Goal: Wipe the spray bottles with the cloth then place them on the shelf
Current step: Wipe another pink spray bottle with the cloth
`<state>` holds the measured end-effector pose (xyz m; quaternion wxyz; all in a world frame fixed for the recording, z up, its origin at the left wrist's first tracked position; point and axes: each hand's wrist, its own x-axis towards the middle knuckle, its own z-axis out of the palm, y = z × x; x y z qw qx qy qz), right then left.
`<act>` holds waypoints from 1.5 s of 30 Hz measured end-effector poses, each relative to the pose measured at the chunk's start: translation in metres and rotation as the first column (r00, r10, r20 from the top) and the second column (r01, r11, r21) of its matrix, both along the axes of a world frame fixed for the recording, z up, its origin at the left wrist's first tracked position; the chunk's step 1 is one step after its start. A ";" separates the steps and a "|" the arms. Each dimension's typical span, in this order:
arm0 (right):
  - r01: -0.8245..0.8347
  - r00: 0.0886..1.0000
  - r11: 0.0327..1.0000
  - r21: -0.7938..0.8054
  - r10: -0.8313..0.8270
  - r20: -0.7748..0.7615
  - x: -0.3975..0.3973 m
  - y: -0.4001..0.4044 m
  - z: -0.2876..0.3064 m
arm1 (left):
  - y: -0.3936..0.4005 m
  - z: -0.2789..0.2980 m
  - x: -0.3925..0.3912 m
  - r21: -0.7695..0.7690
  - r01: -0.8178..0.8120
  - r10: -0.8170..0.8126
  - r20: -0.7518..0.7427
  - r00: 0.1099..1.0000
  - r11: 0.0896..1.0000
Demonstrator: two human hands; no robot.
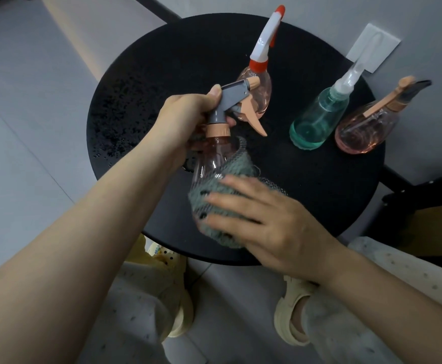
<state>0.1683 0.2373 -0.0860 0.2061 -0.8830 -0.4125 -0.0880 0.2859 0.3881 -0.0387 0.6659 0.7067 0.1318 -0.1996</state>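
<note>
My left hand (185, 119) grips the neck of a pink spray bottle (210, 158) with a grey and peach trigger head, held above the round black table (135, 106). My right hand (264, 222) presses a grey-green knitted cloth (214, 203) around the bottle's lower body, fingers curled over the cloth. Three other bottles stand on the table: a pink one with a white and red sprayer (262, 82), a teal one with a clear white sprayer (319, 119), and a pink one with a peach and black sprayer (369, 127).
Water droplets speckle the table's left part (114, 114). A white hook plate (372, 47) sticks to the wall behind the table. A dark frame (424, 195) stands at the right. My legs and pale sandals (293, 319) are below the table on the grey floor.
</note>
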 end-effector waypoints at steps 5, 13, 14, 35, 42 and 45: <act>0.345 0.903 0.880 0.325 -0.216 -0.372 0.009 0.000 0.010 | -0.005 -0.002 -0.006 -0.049 0.067 -0.069 -0.040 0.997 0.997; 0.202 0.965 0.933 0.297 -0.137 -0.226 0.000 0.004 0.008 | 0.002 -0.004 0.002 -0.060 0.027 -0.031 -0.070 0.997 0.998; 0.125 0.986 0.966 0.225 -0.094 -0.141 -0.002 0.003 0.007 | 0.004 -0.004 0.004 -0.061 0.014 -0.018 -0.067 0.998 0.998; 0.395 0.891 0.823 0.408 -0.235 -0.388 0.009 0.005 0.007 | -0.003 -0.007 -0.003 -0.034 0.080 -0.082 -0.064 0.995 0.996; 0.008 1.000 0.990 0.142 -0.009 0.002 -0.003 0.000 -0.002 | 0.007 -0.003 0.008 -0.061 -0.023 0.019 -0.060 0.998 0.998; 0.131 0.983 0.947 0.293 -0.086 -0.162 -0.004 0.002 -0.005 | 0.008 -0.004 0.010 -0.091 -0.038 0.033 -0.059 0.998 0.995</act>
